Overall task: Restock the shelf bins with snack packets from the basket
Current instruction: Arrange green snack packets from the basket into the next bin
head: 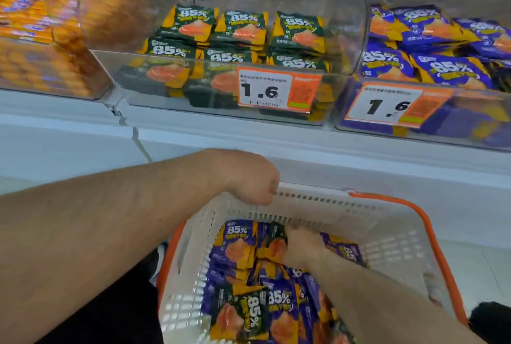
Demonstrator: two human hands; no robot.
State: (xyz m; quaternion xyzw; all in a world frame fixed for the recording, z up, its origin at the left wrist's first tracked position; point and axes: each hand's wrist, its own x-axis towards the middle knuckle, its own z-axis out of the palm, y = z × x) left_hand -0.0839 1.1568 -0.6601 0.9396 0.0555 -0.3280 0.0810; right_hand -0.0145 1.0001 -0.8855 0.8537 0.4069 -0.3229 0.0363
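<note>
The left hand (249, 177) is curled over the far rim of the white basket (387, 236), gripping it to hold it level just below the shelf edge (249, 144). The right hand (301, 247) reaches down among the snack packets (237, 249) heaped in the basket; it lies on a green-and-orange packet (273, 241) by the far wall, but its fingers are buried, so I cannot tell whether they have closed on it.

To do this step well, I judge it best to gather only green packets, since purple and green ones lie mixed, and to take a flat stack that will sit squarely. They belong in the middle bin (193, 81), where green packets stand in neat rows and there is room on top. Purple ones belong in the right bin (470, 133), which is loosely piled.

Each bin's clear front wall carries a price tag (265, 92), so the load must be lifted over that lip. The middle bin's tall clear side panel (351, 12) narrows the approach from the right. A left bin (41, 67) of orange packets is blurred.
</note>
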